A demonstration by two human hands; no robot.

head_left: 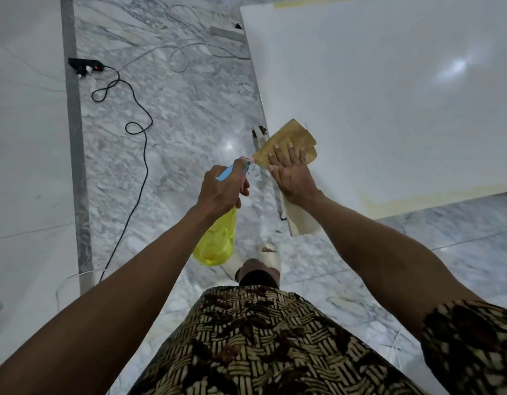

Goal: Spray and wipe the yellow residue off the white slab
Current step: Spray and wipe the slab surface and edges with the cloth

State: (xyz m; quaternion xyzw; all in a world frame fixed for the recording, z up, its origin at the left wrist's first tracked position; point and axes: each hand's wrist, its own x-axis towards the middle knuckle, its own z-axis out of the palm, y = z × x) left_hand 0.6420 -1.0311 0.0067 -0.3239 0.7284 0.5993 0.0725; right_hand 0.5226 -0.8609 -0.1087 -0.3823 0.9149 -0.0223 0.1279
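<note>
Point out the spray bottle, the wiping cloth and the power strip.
spray bottle (216,242): head view, on its yellow body.
wiping cloth (292,135): head view, on its upper fold.
power strip (85,67): head view, on its black casing.

Black power strip (85,67) and cable (138,129) — grey marble floor (189,109).

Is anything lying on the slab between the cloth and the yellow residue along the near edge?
Nothing visible. The right hand presses the cloth flat near the white slab left edge; bare slab runs from it to the yellow residue.
</note>
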